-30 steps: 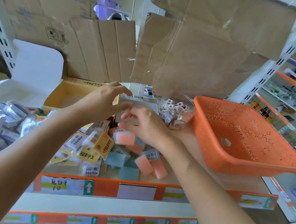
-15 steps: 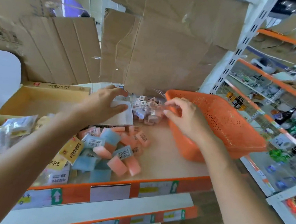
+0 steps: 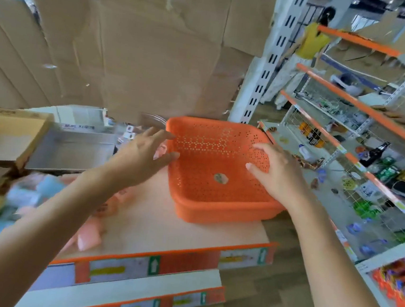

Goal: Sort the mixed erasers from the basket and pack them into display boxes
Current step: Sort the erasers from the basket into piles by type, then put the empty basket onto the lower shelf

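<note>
Orange basket (image 3: 216,204) now sits centre on the shelf (image 3: 164,229); my left hand (image 3: 144,157) has left the white box (image 3: 73,150), fingers spread against the basket's left rim, my right hand (image 3: 278,178) clasps its right wall; pink erasers (image 3: 89,240) lie well left

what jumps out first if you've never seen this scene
The bright orange basket in the middle of the shelf catches the eye first, and it looks empty. The right hand holds its right rim, and the left hand is spread open at its left rim. Pink erasers lie loose on the shelf at lower left.
</note>
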`<state>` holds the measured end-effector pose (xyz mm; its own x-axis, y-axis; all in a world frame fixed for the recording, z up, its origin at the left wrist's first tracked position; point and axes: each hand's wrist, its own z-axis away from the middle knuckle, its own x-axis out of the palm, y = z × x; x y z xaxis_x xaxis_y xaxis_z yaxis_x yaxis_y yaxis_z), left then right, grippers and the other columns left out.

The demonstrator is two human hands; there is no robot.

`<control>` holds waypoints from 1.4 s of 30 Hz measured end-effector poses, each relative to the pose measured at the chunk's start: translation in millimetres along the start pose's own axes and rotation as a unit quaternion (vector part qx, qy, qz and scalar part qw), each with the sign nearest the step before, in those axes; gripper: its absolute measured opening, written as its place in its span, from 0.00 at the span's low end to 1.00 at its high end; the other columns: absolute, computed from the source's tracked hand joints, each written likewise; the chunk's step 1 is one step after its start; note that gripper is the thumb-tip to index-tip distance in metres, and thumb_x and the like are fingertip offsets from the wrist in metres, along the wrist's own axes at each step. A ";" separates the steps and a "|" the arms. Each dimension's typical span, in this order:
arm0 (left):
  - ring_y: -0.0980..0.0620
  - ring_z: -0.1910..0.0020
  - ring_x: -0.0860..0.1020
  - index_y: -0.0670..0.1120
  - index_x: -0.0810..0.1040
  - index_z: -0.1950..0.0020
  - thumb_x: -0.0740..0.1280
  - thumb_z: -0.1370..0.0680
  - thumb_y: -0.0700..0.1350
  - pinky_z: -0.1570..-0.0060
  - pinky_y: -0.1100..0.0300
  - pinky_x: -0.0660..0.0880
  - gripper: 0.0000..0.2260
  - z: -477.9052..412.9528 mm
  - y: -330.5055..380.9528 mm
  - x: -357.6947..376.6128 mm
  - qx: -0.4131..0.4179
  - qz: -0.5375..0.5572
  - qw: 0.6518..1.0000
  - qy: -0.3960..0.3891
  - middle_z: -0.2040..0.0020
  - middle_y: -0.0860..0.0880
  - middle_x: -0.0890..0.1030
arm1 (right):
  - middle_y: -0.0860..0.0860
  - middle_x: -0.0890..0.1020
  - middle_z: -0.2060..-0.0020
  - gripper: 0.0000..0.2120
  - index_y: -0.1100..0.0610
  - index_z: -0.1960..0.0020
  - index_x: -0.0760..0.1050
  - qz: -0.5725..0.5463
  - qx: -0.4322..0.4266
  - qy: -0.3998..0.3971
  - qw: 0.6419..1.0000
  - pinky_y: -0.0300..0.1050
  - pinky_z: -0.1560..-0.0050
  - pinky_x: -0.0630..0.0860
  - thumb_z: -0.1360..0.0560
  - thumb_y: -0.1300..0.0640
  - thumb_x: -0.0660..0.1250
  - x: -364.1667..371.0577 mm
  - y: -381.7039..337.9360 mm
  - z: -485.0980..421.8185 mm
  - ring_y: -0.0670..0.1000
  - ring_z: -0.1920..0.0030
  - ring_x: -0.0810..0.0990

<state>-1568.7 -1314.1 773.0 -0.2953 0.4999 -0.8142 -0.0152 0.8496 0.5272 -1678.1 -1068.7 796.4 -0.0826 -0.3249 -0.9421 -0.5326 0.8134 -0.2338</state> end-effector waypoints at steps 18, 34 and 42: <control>0.52 0.52 0.77 0.51 0.57 0.25 0.64 0.27 0.33 0.50 0.54 0.73 0.34 18.4 56.3 54.2 -0.250 0.426 0.856 0.154 0.39 0.49 0.74 | 0.50 0.77 0.48 0.26 0.59 0.29 0.66 -0.362 0.138 -0.016 0.922 0.40 0.49 0.69 0.26 0.71 0.62 -2.7 54.8 25.2 0.47 0.51 0.74; 0.55 0.39 0.72 0.55 0.54 0.25 0.64 0.33 0.46 0.42 0.61 0.71 0.37 144.8 55.9 -3.9 -0.103 0.373 0.903 0.188 0.32 0.54 0.68 | 0.46 0.72 0.35 0.31 0.54 0.25 0.59 -0.474 0.106 0.086 0.870 0.41 0.37 0.70 0.25 0.66 0.66 6.6 -16.3 139.7 0.41 0.42 0.75; 0.56 0.38 0.72 0.53 0.54 0.25 0.67 0.28 0.46 0.40 0.60 0.71 0.35 226.9 49.3 -13.1 -0.093 0.340 0.916 0.191 0.33 0.55 0.68 | 0.48 0.73 0.34 0.31 0.53 0.26 0.61 -0.488 0.101 0.096 0.862 0.51 0.32 0.69 0.26 0.66 0.67 24.4 -49.4 212.6 0.45 0.37 0.74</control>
<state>-1348.8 -1240.6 754.5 -0.6091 0.7776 -0.1561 0.1445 0.3024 0.9422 -1474.8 -1014.2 733.9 0.1728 -0.9601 -0.2200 -0.2717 0.1682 -0.9476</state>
